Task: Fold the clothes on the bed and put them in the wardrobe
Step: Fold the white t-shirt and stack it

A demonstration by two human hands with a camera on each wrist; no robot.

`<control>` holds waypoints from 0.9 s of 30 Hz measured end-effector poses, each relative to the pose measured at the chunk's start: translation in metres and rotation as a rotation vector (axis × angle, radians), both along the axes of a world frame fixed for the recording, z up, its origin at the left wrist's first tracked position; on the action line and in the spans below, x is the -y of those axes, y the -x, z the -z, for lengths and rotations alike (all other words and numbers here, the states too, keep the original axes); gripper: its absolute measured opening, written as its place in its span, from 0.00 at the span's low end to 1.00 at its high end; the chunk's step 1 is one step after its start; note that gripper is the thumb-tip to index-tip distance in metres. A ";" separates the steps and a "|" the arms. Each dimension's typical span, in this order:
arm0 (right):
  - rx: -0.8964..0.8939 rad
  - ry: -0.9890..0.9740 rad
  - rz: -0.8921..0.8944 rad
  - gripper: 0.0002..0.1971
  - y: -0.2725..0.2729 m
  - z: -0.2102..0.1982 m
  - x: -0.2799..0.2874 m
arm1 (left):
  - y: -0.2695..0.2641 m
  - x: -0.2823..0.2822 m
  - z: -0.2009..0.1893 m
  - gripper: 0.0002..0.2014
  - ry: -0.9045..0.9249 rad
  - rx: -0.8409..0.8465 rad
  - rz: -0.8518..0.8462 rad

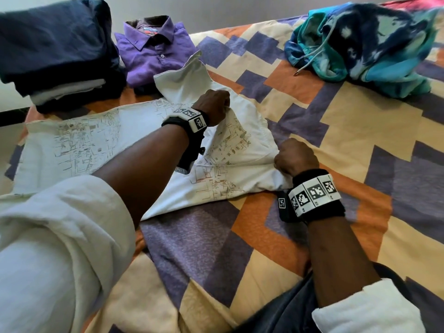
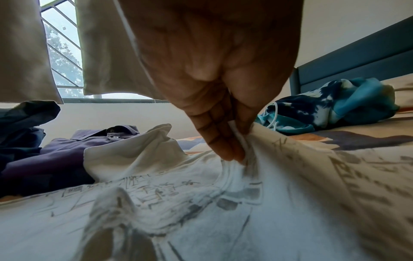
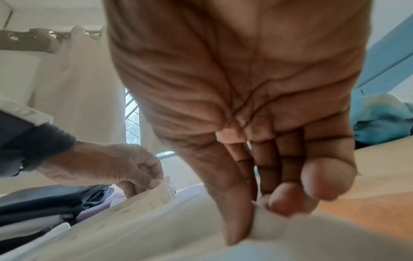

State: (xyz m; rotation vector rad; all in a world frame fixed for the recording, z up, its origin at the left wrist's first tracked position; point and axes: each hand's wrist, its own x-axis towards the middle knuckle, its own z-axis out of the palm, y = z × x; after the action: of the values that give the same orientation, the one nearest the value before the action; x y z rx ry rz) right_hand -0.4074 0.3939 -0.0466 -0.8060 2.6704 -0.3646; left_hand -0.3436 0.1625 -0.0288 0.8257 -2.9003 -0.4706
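Both hands pinching — white shirt

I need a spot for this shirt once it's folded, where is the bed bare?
Bare bedspread lies between the white shirt and the tie-dye hoodie, and in front of the shirt. The far left is crowded: dark stack and purple shirt.

The left hand pinches a raised fold of the white printed cotton shirt; a folded purple collared shirt lies beyond.
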 end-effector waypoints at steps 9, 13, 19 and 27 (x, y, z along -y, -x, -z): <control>0.454 0.358 -0.100 0.08 -0.017 -0.010 0.020 | -0.009 -0.003 -0.013 0.10 0.103 0.037 0.035; 0.585 0.362 -0.032 0.08 -0.023 0.001 0.021 | -0.025 -0.006 -0.036 0.04 0.089 0.018 0.056; 0.728 0.415 0.140 0.14 -0.021 0.012 0.028 | -0.081 -0.018 -0.069 0.07 0.068 -0.012 0.095; 0.254 0.417 0.081 0.06 -0.031 0.009 0.004 | -0.174 -0.053 -0.050 0.10 0.091 -0.102 0.038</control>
State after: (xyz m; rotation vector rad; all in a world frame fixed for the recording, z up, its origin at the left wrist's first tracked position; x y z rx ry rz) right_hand -0.3761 0.3895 -0.0554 -0.7053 2.4217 -0.9972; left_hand -0.1694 0.2158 0.0213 0.7141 -2.8247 -0.3690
